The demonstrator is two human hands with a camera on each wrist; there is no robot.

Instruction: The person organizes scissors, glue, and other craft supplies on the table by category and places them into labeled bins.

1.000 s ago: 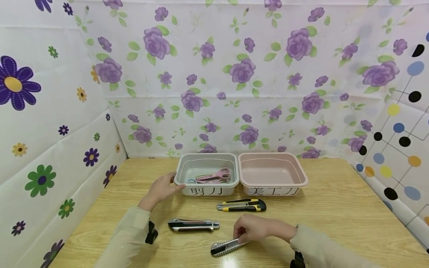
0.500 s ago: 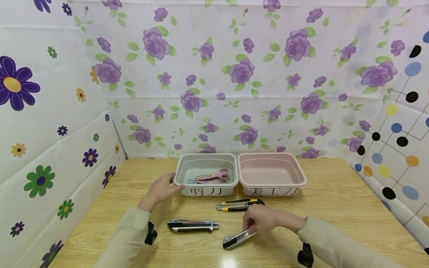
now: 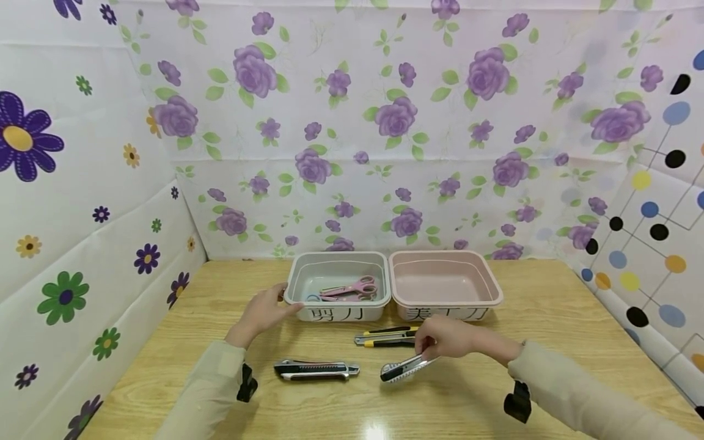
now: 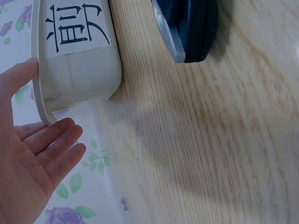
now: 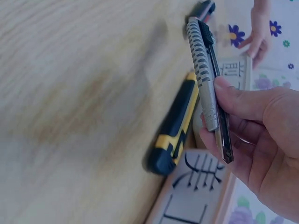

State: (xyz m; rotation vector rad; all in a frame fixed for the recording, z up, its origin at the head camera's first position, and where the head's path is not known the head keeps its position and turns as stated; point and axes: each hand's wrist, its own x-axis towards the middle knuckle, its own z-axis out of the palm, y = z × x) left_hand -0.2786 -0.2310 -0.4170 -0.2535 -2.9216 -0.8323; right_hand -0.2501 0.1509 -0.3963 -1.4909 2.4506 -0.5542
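Observation:
My right hand (image 3: pixel 448 337) pinches a silver-grey utility knife (image 3: pixel 404 370) between thumb and fingers, above the wooden table. In the right wrist view the ribbed grip of this utility knife (image 5: pixel 202 65) points away from the palm. My left hand (image 3: pixel 266 313) rests at the left front corner of a grey plastic basin (image 3: pixel 291 297). In the left wrist view its thumb touches the rim, and its other fingers lie nearly straight by the corner. A yellow-and-black utility knife (image 3: pixel 385 338), partly hidden by the right hand, and a black-and-silver utility knife (image 3: pixel 316 370) lie on the table.
Pink-handled scissors (image 3: pixel 364 286) lie inside the grey basin. A pink basin (image 3: pixel 495 299) stands directly to its right, with nothing visible inside. Both basins carry labels with black characters on the front. Patterned cloth (image 3: pixel 352 153) closes off the back and sides.
My right hand has lifted the silver-grey utility knife and carried it right and toward the basins, passing over part of the yellow-and-black knife. My left hand stays at the grey basin's corner.

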